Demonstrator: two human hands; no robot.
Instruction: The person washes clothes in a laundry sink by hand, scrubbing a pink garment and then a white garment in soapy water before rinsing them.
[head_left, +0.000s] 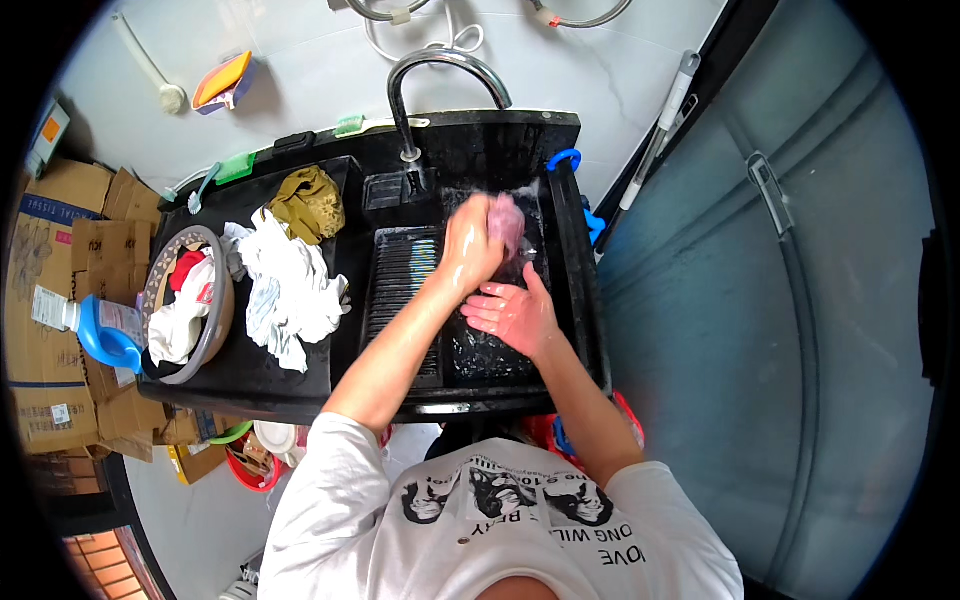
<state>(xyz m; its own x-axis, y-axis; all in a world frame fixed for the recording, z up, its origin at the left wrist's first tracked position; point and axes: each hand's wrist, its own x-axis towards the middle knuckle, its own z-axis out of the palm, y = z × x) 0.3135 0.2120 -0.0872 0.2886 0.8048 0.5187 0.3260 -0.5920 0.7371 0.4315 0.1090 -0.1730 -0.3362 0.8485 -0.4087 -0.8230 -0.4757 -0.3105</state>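
Observation:
My left hand (474, 244) is closed around a small wet, pinkish cloth (508, 223) above the black sink basin (536, 281). Its outline is slightly blurred, and suds cling to the wrist. Lower and to the right, my right hand (516, 309) is palm up with the fingers spread, holding nothing. Water and foam lie in the basin below both hands. Left of it is a ribbed black washboard (394, 274), partly covered by my left forearm. Above the basin curves a chrome faucet (450, 56); I cannot tell whether water runs from it.
A heap of white clothes (292, 289) and an olive garment (309, 204) lie on the left counter. Beside them stand a basin of clothes (221, 315) and a blue detergent bottle (109, 334). Brushes (375, 125) rest along the back ledge. A glass door (720, 315) borders the right.

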